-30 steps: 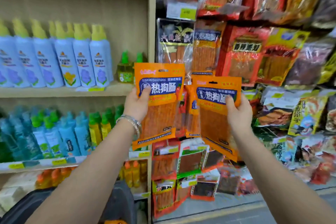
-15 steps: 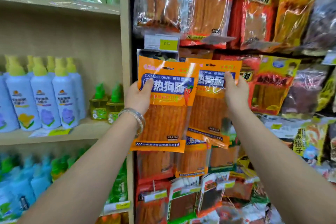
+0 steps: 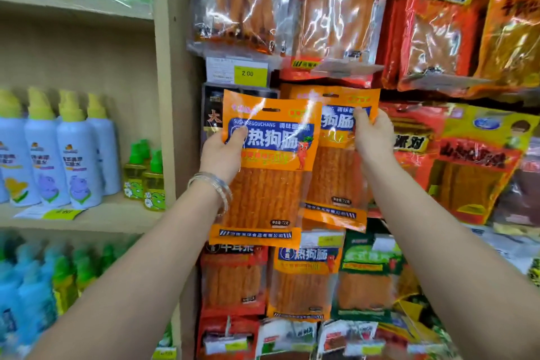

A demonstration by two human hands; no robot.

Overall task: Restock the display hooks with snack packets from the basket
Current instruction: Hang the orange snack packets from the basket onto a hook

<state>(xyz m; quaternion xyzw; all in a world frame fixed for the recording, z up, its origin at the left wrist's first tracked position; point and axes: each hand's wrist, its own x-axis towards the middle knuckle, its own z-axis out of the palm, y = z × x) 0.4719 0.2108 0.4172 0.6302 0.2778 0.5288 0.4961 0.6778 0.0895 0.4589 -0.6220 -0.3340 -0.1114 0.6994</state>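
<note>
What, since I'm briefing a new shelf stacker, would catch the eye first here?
Two orange packets held up at centre: the left hand grips the front packet, the right hand the rear packet, before hanging snacks. Blue bottles with yellow caps stand on the left shelf.

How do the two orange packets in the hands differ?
The left packet lies in front, and the right packet is partly covered by it. The right packet sits higher than the left packet. The left hand grips the left packet's left edge, while the right hand grips the right packet's right edge. Both share the same orange design.
</note>
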